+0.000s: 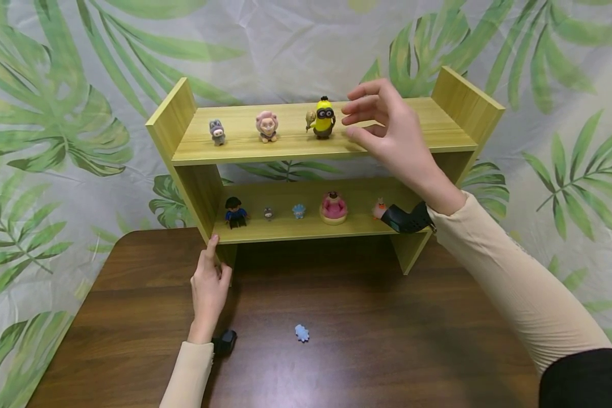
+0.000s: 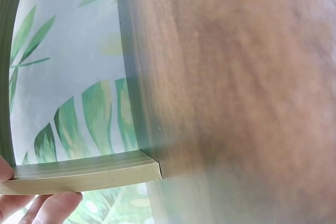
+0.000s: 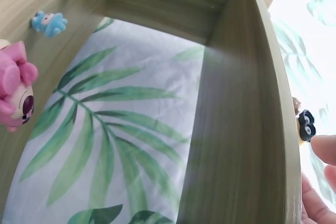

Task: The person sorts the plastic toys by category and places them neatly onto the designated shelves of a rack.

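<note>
On the upper board of the wooden shelf (image 1: 265, 158) stands a yellow minion figurine (image 1: 323, 119) with dark goggles. My right hand (image 1: 387, 119) is just to its right, fingers bent and parted from the thumb, a small gap away from it. In the right wrist view the minion figurine (image 3: 305, 125) is mostly behind the board, beside the thumb. Low on the shelf's left side, my left hand (image 1: 210, 283) holds the side panel. The left wrist view has fingertips on both sides of that panel (image 2: 89, 177).
Left on the upper board are a grey figurine (image 1: 216, 132) and a pink one (image 1: 267, 126). Below stand a blue-clad figure (image 1: 236, 213), a blue figurine (image 1: 298, 211), a pink bear (image 1: 334, 208) and others. A light-blue piece (image 1: 302, 333) lies on the brown table (image 1: 387, 340).
</note>
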Demonstrator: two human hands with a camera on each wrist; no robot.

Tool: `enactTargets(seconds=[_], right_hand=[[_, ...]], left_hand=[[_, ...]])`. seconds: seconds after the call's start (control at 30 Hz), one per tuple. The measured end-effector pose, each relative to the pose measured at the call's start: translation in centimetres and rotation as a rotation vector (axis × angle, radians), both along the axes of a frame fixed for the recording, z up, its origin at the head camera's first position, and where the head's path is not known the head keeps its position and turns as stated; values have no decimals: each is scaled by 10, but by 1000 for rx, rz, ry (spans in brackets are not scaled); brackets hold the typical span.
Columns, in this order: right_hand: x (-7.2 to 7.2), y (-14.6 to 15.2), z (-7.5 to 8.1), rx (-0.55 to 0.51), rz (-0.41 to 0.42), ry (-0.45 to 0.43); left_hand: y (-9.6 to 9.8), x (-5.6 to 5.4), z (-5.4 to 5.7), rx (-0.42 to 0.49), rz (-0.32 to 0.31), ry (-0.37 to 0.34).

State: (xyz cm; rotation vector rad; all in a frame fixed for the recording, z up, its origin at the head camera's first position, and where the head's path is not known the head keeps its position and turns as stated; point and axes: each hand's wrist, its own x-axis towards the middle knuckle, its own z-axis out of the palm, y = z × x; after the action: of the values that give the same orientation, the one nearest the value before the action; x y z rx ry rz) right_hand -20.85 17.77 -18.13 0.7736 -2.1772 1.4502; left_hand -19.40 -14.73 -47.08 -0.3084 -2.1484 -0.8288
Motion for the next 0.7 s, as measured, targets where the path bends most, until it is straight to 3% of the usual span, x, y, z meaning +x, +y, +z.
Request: enactTargets(seconds=[0.7], right_hand=[[26, 17, -14, -93, 120, 19]], left_hand=[[0, 1, -1, 11, -2, -13]])
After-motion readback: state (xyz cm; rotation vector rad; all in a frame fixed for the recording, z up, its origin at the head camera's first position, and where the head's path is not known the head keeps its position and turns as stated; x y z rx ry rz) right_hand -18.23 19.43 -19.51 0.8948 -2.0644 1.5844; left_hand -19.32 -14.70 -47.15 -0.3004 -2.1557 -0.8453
